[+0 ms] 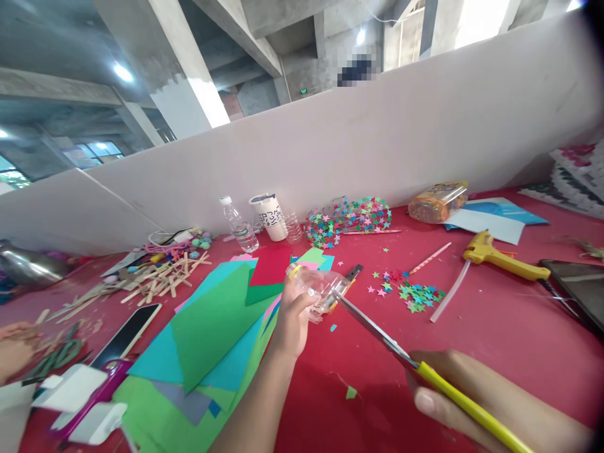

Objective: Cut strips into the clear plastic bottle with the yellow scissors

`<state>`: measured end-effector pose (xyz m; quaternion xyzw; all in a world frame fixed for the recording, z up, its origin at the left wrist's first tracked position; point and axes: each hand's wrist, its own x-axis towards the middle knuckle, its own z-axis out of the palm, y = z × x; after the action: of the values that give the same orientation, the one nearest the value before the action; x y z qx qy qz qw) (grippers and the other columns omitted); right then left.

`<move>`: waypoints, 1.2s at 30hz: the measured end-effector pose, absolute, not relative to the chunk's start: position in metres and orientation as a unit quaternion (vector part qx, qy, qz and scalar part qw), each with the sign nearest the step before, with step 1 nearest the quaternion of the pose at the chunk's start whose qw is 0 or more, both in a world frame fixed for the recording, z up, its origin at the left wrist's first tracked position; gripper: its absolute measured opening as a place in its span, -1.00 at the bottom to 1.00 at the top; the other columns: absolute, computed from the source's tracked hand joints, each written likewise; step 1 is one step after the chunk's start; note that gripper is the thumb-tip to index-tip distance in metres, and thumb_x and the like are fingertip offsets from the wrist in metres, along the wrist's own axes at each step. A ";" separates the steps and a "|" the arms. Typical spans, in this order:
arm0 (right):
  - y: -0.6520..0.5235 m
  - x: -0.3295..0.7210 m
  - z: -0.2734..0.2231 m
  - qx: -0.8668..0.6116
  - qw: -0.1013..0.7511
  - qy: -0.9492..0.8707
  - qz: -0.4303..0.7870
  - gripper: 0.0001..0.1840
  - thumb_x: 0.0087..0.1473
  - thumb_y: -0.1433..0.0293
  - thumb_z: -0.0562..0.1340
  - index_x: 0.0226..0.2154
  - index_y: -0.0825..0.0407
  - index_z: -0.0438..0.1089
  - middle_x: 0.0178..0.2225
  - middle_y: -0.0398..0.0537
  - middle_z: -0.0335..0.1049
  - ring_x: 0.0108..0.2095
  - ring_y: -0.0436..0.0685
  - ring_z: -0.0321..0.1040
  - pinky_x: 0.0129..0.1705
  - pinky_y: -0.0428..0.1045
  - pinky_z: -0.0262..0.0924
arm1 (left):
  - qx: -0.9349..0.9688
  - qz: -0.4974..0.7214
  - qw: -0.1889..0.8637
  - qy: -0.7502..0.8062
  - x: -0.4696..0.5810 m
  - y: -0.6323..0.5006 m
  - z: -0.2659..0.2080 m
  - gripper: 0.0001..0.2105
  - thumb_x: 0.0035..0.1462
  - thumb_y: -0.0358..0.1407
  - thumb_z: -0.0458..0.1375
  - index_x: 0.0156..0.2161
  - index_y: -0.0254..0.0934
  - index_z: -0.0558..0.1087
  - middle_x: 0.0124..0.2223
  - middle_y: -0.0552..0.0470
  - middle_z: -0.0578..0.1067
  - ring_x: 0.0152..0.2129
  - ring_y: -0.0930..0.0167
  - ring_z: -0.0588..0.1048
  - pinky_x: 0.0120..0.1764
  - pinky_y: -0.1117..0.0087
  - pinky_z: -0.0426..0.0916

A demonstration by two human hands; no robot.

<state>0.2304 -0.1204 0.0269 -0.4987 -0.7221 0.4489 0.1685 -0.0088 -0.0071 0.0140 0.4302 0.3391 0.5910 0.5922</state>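
My left hand [293, 318] is wrapped around a clear plastic bottle [330, 284] with a yellow neck ring, which lies tilted above the red table. In my right hand [455, 384] are scissors with yellow handles [465, 402]. Their long metal blades [372, 326] point to the upper left, and the tips meet the bottle's side; whether they are inside the plastic I cannot tell. A black and yellow cutter [355, 272] lies partly hidden behind the bottle. Coloured sheets [214, 321], mostly green and blue, lie beside my left forearm.
Yellow glue gun [500, 258] and star pieces [418, 296] lie right. A star-covered bottle [349, 220], water bottle [238, 223] and cup [268, 217] stand along the white partition [330, 145]. At left are wooden sticks [170, 277], a phone [125, 333] and another person's hand [16, 346].
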 end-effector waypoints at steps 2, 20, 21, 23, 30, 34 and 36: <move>-0.121 0.230 0.026 -0.505 0.171 -0.720 0.444 -0.30 0.21 -0.25 -0.07 -0.42 0.00 0.33 -0.46 -0.16 0.33 -0.51 0.06 0.27 -0.51 -0.10 0.07 | 0.466 0.584 0.574 0.336 -0.008 -0.009 0.013 -0.49 -0.07 -0.40 0.22 0.06 -0.15 0.38 -0.01 -0.03 0.53 0.08 0.18 0.41 0.10 0.15 0.25; -0.120 0.235 0.018 -0.526 0.175 -0.742 0.377 -0.32 0.22 -0.22 -0.08 -0.33 -0.03 0.41 -0.37 0.05 0.59 -0.41 0.26 0.50 -0.41 -0.01 0.24 | 0.496 0.555 0.599 0.295 -0.006 -0.013 0.019 -0.40 -0.03 -0.20 0.36 0.12 -0.15 0.28 -0.02 -0.09 0.49 0.05 0.12 0.42 0.09 0.08 0.25; -0.120 0.235 0.019 -0.524 0.179 -0.744 0.373 -0.31 0.22 -0.23 -0.09 -0.34 -0.03 0.40 -0.39 0.04 0.58 -0.41 0.27 0.49 -0.42 -0.02 0.22 | 0.496 0.554 0.600 0.296 -0.006 -0.013 0.020 -0.39 -0.04 -0.19 0.36 0.11 -0.15 0.29 -0.04 -0.09 0.49 0.05 0.11 0.42 0.08 0.07 0.25; -0.120 0.236 0.020 -0.516 0.178 -0.751 0.371 -0.32 0.23 -0.22 -0.10 -0.35 -0.04 0.39 -0.41 0.02 0.56 -0.42 0.26 0.46 -0.47 -0.04 0.18 | 0.497 0.551 0.599 0.301 -0.005 -0.014 0.022 -0.37 -0.09 -0.17 0.38 0.10 -0.16 0.30 -0.08 -0.09 0.51 0.03 0.09 0.42 0.08 0.05 0.25; -0.121 0.235 0.019 -0.506 0.182 -0.752 0.382 -0.38 0.30 -0.13 -0.06 -0.36 0.01 0.39 -0.37 0.03 0.54 -0.37 0.25 0.45 -0.45 -0.06 0.15 | 0.510 0.541 0.611 0.270 -0.010 -0.014 0.022 -0.37 -0.07 -0.22 0.37 0.13 -0.14 0.29 -0.03 -0.08 0.51 0.08 0.12 0.40 0.13 0.06 0.21; -0.121 0.236 0.018 -0.508 0.180 -0.748 0.387 -0.43 0.29 -0.10 0.00 -0.38 0.01 0.37 -0.42 -0.02 0.49 -0.40 0.20 0.40 -0.48 -0.08 0.11 | 0.500 0.537 0.623 0.272 -0.011 -0.014 0.022 -0.37 -0.04 -0.09 0.36 0.13 -0.16 0.29 -0.01 -0.12 0.50 0.08 0.08 0.40 0.13 0.04 0.21; -0.121 0.238 0.016 -0.504 0.182 -0.749 0.391 -0.44 0.29 -0.10 0.00 -0.37 0.00 0.36 -0.44 -0.06 0.47 -0.43 0.17 0.37 -0.47 -0.08 0.11 | 0.497 0.540 0.621 0.275 -0.011 -0.014 0.021 -0.37 -0.02 -0.07 0.35 0.14 -0.15 0.28 -0.01 -0.11 0.50 0.06 0.10 0.42 0.12 0.05 0.22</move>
<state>0.2378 -0.1213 0.0159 -0.5036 -0.7486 0.3910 0.1818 -0.0110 -0.0138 0.0214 0.4969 0.2754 0.5401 0.6209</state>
